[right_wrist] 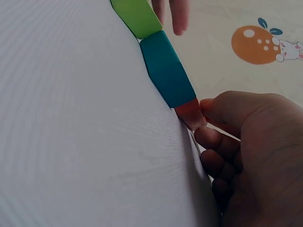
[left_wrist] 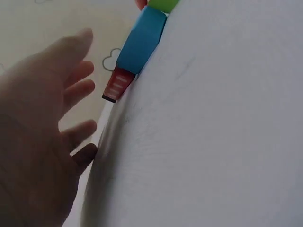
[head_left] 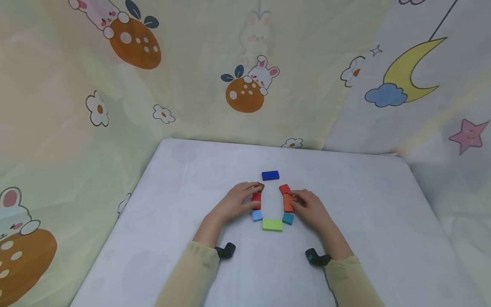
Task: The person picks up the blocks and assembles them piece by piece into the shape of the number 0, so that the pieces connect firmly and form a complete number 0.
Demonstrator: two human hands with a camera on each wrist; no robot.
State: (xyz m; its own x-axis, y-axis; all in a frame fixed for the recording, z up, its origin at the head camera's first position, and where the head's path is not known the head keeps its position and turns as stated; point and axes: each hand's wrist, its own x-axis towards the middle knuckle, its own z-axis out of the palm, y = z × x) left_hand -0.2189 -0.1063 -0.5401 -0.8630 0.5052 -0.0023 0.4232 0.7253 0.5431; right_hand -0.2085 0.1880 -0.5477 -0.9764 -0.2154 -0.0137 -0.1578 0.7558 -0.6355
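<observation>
Coloured blocks form a ring on the white-covered table. My left hand point(head_left: 239, 199) lies at its left side, fingers loosely bent beside a red block point(head_left: 256, 200); a dark red block point(head_left: 261, 184) shows by its fingertips. In the left wrist view these fingers point(left_wrist: 80, 94) stand spread. On the ring's right, my right hand point(head_left: 310, 208) has thumb and index finger at an orange block point(head_left: 288, 203). The right wrist view shows them pinching that block point(right_wrist: 191, 113), the other fingers curled. Above it sits a small red block point(head_left: 284, 189).
A dark blue block point(head_left: 270, 175) lies at the ring's far end. Nearer are a light blue block point(head_left: 257, 215), a green block point(head_left: 272, 224) and a teal block point(head_left: 287, 218). Printed cloth point(head_left: 192, 76) hangs behind the table point(head_left: 184, 170).
</observation>
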